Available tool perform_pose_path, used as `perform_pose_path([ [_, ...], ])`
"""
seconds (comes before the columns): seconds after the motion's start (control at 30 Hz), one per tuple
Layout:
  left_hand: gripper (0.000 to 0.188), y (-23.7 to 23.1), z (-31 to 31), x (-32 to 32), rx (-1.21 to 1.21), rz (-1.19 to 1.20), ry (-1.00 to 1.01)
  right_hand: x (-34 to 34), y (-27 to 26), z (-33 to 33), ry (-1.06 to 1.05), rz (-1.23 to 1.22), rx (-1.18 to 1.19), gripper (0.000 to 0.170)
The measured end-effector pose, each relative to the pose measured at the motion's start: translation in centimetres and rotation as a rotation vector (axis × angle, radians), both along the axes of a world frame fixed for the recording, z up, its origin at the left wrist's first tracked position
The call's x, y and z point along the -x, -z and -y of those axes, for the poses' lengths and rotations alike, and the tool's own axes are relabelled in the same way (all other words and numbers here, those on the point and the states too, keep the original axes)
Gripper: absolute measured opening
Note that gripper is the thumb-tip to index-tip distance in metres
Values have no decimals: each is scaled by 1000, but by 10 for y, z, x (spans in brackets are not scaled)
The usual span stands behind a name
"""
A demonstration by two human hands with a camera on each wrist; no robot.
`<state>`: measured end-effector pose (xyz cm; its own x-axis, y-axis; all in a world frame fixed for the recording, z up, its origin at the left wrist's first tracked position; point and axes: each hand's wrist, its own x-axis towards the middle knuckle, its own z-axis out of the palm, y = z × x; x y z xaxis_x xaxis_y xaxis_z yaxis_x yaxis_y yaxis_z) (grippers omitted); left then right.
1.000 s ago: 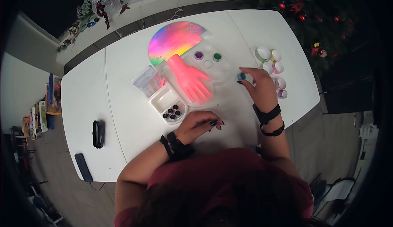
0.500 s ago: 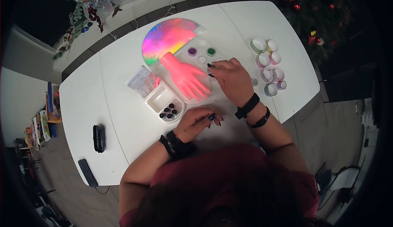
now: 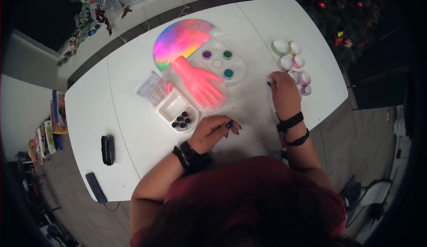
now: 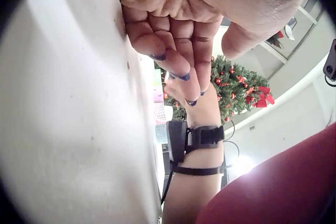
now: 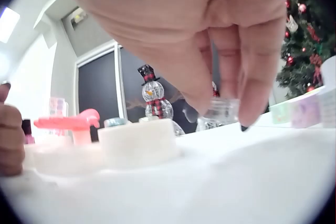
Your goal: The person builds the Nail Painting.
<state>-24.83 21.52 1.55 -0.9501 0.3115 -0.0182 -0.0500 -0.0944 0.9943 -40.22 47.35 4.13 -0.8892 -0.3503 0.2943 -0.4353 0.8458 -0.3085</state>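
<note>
At the right of the table, my right hand point(image 3: 287, 95) pinches a small clear jar point(image 5: 221, 109) between thumb and fingers, low over the white surface. In the head view that jar is hidden under the hand. My left hand point(image 3: 211, 133) rests at the table's near side, fingers loosely bent and holding nothing. Ahead of it lies a pink practice hand point(image 3: 198, 82), palm down. Beside that, a white tray point(image 3: 240, 75) carries a purple pot point(image 3: 207, 54), a green pot point(image 3: 227, 54) and a teal pot point(image 3: 228, 73) in its wells.
Several white-lidded jars point(image 3: 299, 61) stand beyond my right hand. A white divided tray point(image 3: 170, 109) with several black-capped bottles point(image 3: 179, 121) sits left of the practice hand, near a clear plastic case point(image 3: 151, 88). An iridescent board point(image 3: 178, 42) lies at the back; a black case point(image 3: 107, 150) lies left.
My right hand carried the teal pot leftward to the tray, left it in a well, then moved back right and took hold of the small clear jar. The left hand stays about where it was.
</note>
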Motion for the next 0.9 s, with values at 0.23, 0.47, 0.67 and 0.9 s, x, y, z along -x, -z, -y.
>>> perform_pose_path([
  [0.23,30,7,-2,-3,-60,32,-10,29,-23,68,-381,6,371,21],
  [0.47,31,7,4,0,-46,10,-11,24,-9,82,-265,-8,377,17],
  [0.67,32,4,1,-1,-49,-4,-28,30,5,81,-275,18,493,14],
  [0.9,28,6,13,3,-37,47,-69,27,4,69,-277,148,565,13],
])
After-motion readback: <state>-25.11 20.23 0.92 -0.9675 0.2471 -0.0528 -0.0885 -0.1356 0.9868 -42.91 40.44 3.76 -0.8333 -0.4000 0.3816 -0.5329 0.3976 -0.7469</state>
